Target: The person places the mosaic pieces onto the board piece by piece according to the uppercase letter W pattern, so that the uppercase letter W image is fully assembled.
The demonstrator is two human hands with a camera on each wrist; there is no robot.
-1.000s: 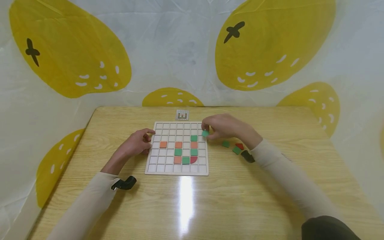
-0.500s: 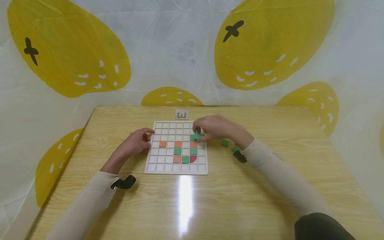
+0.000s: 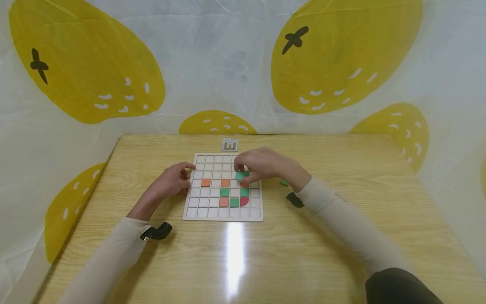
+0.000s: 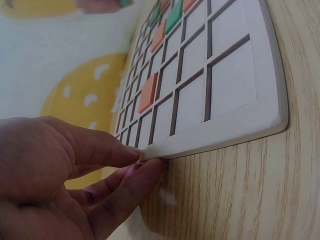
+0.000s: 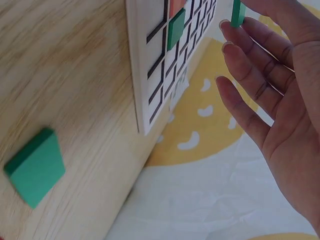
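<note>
My right hand (image 3: pixel 263 164) is over the right half of a white square grid board (image 3: pixel 193 213), pinching a green square tile (image 3: pixel 239 176) between thumb and fingers. Its other fingers spread loosely in the right wrist view, where the held tile (image 5: pixel 238 13) shows edge-on. At the board's left edge, my left hand (image 3: pixel 171 182) rests its fingertips and thumb against the rim, seen close up in the left wrist view. Orange squares (image 3: pixel 206 182), green squares (image 3: pixel 225 191) and a red rounded piece (image 3: pixel 244 202) lie in cells. My right hand partly covers the upper right cells.
Behind the board lies a small card (image 3: pixel 229 145) with a dark pattern on a grid. A loose green tile (image 5: pixel 37 167) lies on the wooden table (image 3: pixel 182 266) right of the board. A fabric backdrop with yellow fruit shapes (image 3: pixel 345 55) hangs beyond the far edge.
My right hand has carried the green tile leftward from the board's right edge to over the cells. The right forearm now covers more of the loose tiles. My left hand stays in place.
</note>
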